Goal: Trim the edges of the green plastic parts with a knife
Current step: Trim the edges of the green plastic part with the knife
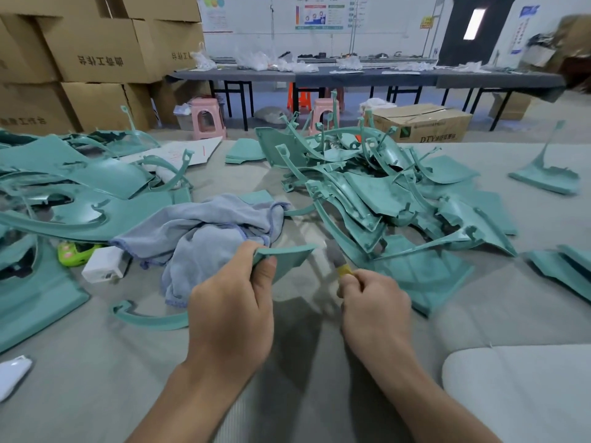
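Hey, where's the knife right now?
The knife is low in the centre of the head view, gripped in the right hand, blade pointing up beside the green part the left hand holds.

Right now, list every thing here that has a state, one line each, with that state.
left hand: grips a green plastic part, thumb on top
green plastic part: held up off the table
right hand: curled round a knife's yellow handle
knife: blade blurred, pointing away, beside the held part
blue cloth: crumpled, lying on the table
cardboard box: flaps open
pile of green parts: loosely heaped
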A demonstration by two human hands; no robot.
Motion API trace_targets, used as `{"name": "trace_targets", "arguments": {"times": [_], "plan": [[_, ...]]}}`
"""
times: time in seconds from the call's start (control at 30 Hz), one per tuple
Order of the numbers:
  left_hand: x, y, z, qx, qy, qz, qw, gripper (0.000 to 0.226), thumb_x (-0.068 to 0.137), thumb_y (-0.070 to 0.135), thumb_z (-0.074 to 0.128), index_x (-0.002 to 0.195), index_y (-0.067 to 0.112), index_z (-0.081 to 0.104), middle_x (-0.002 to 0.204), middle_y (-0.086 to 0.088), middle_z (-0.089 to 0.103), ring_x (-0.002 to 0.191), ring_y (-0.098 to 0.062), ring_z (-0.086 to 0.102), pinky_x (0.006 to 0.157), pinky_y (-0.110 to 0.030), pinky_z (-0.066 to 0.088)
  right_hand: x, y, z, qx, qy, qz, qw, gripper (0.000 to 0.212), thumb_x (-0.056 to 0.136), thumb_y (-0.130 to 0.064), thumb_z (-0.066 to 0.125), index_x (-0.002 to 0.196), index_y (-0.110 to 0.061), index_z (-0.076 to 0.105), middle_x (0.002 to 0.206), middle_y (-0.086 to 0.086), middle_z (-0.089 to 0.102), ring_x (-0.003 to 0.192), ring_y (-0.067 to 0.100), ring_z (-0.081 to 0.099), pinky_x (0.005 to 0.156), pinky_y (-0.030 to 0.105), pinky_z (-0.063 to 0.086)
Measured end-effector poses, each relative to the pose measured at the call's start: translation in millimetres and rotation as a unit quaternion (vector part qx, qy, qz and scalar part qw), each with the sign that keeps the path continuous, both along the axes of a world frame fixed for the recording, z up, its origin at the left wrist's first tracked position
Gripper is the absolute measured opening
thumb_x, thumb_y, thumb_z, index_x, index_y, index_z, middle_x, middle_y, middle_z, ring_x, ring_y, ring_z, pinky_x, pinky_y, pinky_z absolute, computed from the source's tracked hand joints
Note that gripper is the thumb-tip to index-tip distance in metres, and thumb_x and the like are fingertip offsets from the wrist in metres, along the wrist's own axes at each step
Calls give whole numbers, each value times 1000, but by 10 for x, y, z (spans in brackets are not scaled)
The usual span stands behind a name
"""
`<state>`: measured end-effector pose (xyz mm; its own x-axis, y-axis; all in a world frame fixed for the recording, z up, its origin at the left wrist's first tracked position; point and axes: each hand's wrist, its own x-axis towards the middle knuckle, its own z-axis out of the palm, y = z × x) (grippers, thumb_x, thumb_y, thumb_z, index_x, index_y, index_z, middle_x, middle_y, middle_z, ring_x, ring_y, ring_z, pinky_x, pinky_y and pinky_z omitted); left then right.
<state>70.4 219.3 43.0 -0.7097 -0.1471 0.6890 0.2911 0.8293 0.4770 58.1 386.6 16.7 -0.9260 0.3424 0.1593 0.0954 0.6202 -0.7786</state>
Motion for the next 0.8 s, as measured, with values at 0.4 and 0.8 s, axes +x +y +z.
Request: {"name": "trace_targets", "arguments": {"times": [0.4, 0.8], "plan": [[28, 5, 18, -11, 1, -4, 1000, 11, 95, 27, 55, 89, 19, 59, 55, 14, 37, 47, -32, 55, 51, -25, 26, 53, -35, -24, -89, 40, 57, 994, 33, 101, -29, 55, 70, -21, 64, 60, -3, 63, 59, 10, 56, 58, 33, 44], [82, -70, 16, -66, 63, -84, 992, 26, 96, 29, 54, 91, 14, 75, 66, 4, 69, 59, -17, 63, 53, -24, 41, -2, 94, 36, -235, -6, 66, 970, 33, 101, -21, 57, 73, -22, 76, 61, 4, 71, 51, 11, 55, 59, 33, 44]]}}
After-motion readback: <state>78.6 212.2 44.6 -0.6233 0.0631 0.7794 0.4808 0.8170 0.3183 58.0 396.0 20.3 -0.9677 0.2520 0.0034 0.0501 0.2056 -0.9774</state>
